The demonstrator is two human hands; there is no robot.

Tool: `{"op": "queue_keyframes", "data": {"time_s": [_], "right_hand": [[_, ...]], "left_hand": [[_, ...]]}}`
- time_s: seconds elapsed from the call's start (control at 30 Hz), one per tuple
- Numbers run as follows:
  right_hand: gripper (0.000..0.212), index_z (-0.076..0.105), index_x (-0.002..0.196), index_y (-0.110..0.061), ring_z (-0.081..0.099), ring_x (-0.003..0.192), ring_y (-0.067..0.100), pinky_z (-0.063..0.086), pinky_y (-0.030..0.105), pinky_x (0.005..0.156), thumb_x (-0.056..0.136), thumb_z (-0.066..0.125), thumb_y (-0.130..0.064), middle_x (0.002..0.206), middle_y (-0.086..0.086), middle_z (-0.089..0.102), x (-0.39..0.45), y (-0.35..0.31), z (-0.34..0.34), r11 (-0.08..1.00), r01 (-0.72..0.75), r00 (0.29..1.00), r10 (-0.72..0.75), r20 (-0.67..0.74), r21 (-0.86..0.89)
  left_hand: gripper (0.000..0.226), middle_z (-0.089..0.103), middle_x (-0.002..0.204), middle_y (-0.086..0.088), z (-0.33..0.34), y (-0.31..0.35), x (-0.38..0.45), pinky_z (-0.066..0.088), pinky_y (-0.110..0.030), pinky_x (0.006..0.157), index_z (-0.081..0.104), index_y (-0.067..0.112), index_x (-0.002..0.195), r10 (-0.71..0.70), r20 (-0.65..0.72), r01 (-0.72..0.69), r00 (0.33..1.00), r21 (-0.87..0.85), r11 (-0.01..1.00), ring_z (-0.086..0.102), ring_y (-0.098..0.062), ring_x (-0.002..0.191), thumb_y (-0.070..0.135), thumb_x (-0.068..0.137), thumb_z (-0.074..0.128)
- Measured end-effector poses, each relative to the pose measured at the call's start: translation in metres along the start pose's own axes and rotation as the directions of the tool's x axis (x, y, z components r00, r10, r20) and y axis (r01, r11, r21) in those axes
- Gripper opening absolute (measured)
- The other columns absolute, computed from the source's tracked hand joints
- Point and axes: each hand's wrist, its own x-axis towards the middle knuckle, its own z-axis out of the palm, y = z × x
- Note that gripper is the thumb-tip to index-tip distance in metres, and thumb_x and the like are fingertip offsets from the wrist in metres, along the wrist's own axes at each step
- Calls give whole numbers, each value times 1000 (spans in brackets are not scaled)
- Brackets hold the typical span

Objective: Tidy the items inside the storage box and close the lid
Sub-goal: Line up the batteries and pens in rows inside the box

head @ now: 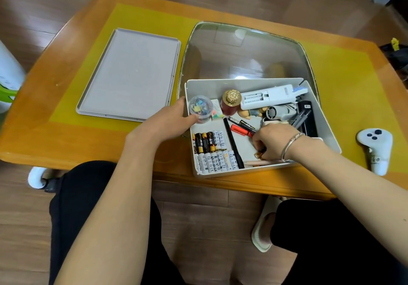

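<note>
Storage box (326, 128), white and open-topped, sits on the near right part of the wooden table (66, 143), its near edge close to the table edge. Lid (130, 73), a flat grey rectangular panel, lies on the yellow mat (141, 15) to the left of the box, apart from it.

Left hand (170, 121) grips the left wall of the box: the thumb lies inside, against a clear round tub of coloured clips (199, 108), while the fingers curl around the outside of the wall.

Right hand (273, 143) reaches into the near right part of the box. Its fingers are curled together and pinch a small dark and amber object (260, 153), too small to identify. A silver bracelet (291, 145) circles the wrist.

Box contents:
- Batteries (213, 150) lie side by side in two rows in the near left corner.
- A black pen (233, 142) lies just to the right of the batteries.
- A red marker (241, 130) lies beside the right hand.
- A red bottle with a gold cap (230, 102) stands near the far wall.
- A white remote (269, 96) lies along the far wall with its battery bay exposed.
- A small grey fan (276, 111) lies in front of the remote.

A white game controller (375, 148) lies on the table to the right of the box, apart from it.
</note>
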Motion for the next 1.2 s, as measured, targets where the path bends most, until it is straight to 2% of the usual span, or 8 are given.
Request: {"op": "queue_keyframes", "data": {"time_s": [0.13, 0.2, 0.3, 0.4, 0.57, 0.7, 0.9, 1.2], "right_hand": [[16, 66, 78, -21, 57, 71, 17, 43, 24, 61, 77, 67, -37, 77, -3, 61, 1, 2, -2, 992, 71, 994, -62, -90, 100], [18, 65, 76, -17, 57, 65, 14, 47, 26, 63, 77, 69, -35, 67, -6, 59, 1, -1, -7, 959, 69, 981, -15, -192, 276], [17, 58, 72, -22, 53, 47, 0, 45, 11, 56, 75, 75, -24, 57, -11, 59, 5, -13, -15, 780, 37, 947, 172, -270, 625], [16, 62, 83, -20, 51, 35, -1, 40, 8, 42, 76, 76, -25, 56, -4, 63, 13, -28, -17, 616, -14, 938, 281, -204, 788], [22, 62, 87, -13, 57, 36, 7, 49, 23, 37, 75, 77, -23, 61, 5, 65, 22, -51, -17, 511, -77, 944, 313, -102, 856], [28, 62, 94, -7, 67, 53, 28, 58, 40, 50, 75, 77, -22, 64, 15, 67, 30, -68, -15, 461, -64, 952, 294, -84, 885], [51, 63, 102, -13, 64, 79, 22, 56, 40, 76, 67, 78, -49, 89, 4, 65, 33, -67, -12, 741, -151, 937, 319, -145, 655], [56, 64, 104, -15, 58, 95, 22, 48, 32, 78, 68, 72, -58, 101, 7, 65, 40, -69, -11, 831, -197, 918, 343, -201, 520]], "left_hand": [[55, 57, 124, 0, 0, 1, 0, 40, -18, 54, 29, 24, 143, -5, -1, 5, 1000, 13, 1000, 52, 1, 75, 42, 95, 50], [53, 57, 123, 1, 0, 1, 0, 39, -18, 53, 31, 23, 141, -7, -4, 7, 1000, 21, 1000, 51, 0, 74, 42, 95, 50], [53, 57, 120, 3, 0, 1, 0, 39, -17, 54, 31, 24, 141, -4, 3, 4, 1000, 12, 1000, 52, 1, 75, 42, 95, 50], [54, 54, 110, 7, -1, 1, -1, 39, -18, 53, 30, 24, 141, -6, 6, 6, 1000, 13, 1000, 52, 2, 75, 43, 95, 50], [50, 52, 105, 8, -1, 2, -2, 40, -19, 54, 33, 24, 139, -4, 6, 4, 1000, 7, 1000, 54, 0, 76, 42, 95, 50], [50, 52, 106, 9, -1, 3, -3, 40, -18, 55, 33, 24, 140, 1, 6, -1, 1000, 0, 1000, 54, -1, 76, 41, 95, 50], [50, 53, 105, 8, -2, 4, -4, 40, -17, 53, 33, 23, 139, -3, 9, 3, 1000, 6, 1000, 55, -1, 75, 41, 96, 50], [51, 53, 106, 7, -2, 5, -5, 40, -18, 54, 31, 24, 141, 9, 7, -9, 1000, -3, 1000, 54, 0, 76, 39, 96, 49]]}}
